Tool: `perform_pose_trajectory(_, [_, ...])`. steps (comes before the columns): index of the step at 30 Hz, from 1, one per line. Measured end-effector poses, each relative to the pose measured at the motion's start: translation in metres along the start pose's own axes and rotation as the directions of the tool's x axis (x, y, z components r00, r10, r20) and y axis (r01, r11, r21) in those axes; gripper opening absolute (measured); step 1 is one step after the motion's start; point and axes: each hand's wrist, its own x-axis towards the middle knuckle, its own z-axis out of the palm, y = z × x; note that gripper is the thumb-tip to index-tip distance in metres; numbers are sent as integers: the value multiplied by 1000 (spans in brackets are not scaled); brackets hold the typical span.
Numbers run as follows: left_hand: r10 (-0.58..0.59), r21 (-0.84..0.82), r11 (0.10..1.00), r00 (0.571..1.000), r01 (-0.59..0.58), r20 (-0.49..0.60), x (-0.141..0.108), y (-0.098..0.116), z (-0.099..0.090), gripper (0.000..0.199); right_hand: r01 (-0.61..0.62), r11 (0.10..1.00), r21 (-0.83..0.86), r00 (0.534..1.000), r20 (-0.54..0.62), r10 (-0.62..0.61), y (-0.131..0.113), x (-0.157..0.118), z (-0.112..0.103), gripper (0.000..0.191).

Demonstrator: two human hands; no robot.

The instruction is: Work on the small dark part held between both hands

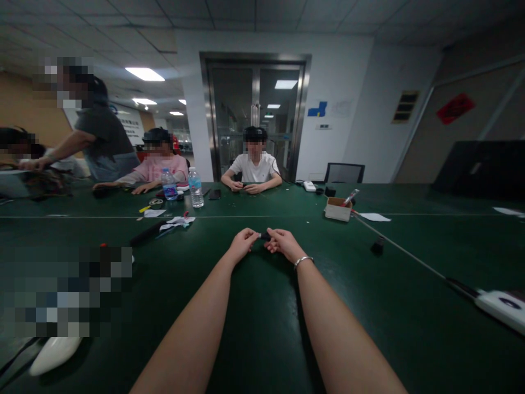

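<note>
Both of my hands meet over the middle of the dark green table [262,306]. Between them is a small dark object [265,237] with a light, thin end on its left side. My left hand [245,244] pinches that light end. The fingers of my right hand [283,243], with a silver bracelet at the wrist, are closed on the dark part. What the object is cannot be made out.
Two water bottles [196,187], papers [178,221] and tape [156,203] lie ahead left. A small box [338,209] with pens, a black item [378,245], a cable and a white power strip [500,307] are right. Several people are across and left.
</note>
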Motion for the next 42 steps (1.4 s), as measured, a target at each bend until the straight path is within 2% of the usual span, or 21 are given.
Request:
perform_pose_trajectory(5, [-79, -94, 992, 996, 83, 45, 1, 6, 0, 29, 6, 1000, -11, 1000, -9, -7, -1, 0, 1, 25])
perform_pose_trajectory(7, [-112, -99, 989, 993, 114, 31, 2, 5, 1, 30, 2, 1000, -19, 1000, -10, -2, -1, 0, 1, 24])
perform_pose_trajectory(13, [-70, -55, 996, 996, 67, -47, 5, 0, 3, 19, -16, 999, -44, 1000, -13, 15, -1, 1, 3, 21])
perform_pose_trajectory(16, [-99, -63, 993, 995, 97, -34, 5, -2, 3, 23, -12, 999, -45, 1000, -8, 12, 0, 2, 2, 23])
perform_pose_trajectory(21, [-38, 5, 999, 999, 38, -24, 3, -1, 4, 17, 0, 998, -59, 1000, 1, 0, 2, 3, 1, 25])
perform_pose_trajectory(25, [-86, -17, 996, 996, 86, 17, 2, 2, 4, 22, 3, 998, -65, 1000, 3, -2, 3, 5, 0, 24])
perform_pose_trajectory(27, [-68, 8, 998, 997, 68, 27, 2, 1, 4, 21, 8, 998, -68, 1000, 0, -8, 4, 6, 0, 24])
perform_pose_trajectory(35, [12, 49, 999, 1000, -12, 10, 3, -4, 3, 23, 9, 998, -70, 1000, 3, -9, 4, 6, 0, 25])
perform_pose_trajectory(38, [8, 21, 1000, 1000, -8, 30, 3, -3, 3, 24, 13, 998, -63, 1000, 6, -13, 3, 4, 1, 24])
perform_pose_trajectory(42, [3, 17, 1000, 1000, -3, -1, 2, -2, 5, 25, 9, 998, -56, 1000, -1, -9, 2, 2, 1, 23])
